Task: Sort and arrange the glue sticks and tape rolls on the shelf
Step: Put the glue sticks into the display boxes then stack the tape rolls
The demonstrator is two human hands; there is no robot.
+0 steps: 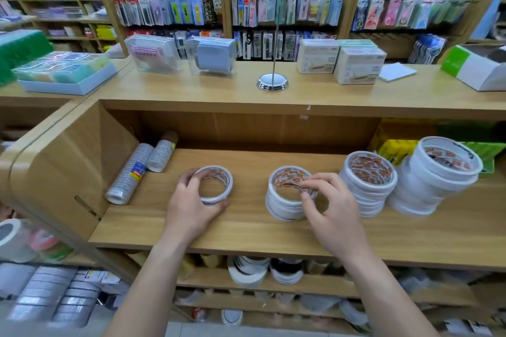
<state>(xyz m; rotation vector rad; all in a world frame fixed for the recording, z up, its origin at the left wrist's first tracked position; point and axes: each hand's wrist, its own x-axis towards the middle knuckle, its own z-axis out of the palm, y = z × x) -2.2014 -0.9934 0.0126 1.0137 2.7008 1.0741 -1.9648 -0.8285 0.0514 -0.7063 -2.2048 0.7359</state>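
The wooden shelf [246, 230] is carrying white tape rolls in piles. Two tall piles [435, 180] are standing close together at the right, leaning a bit. A short pile [284, 200] is sitting just beside them, and the right hand [334, 208] is pinching its top roll at the rim with its fingers [308, 186]. A small roll [215, 185] is sitting apart to the left, and the left hand [191, 208] is curling round it. I think the piling step is going on. Next, the small roll is needing a lift onto the short pile, set down flat so nothing is tipping.
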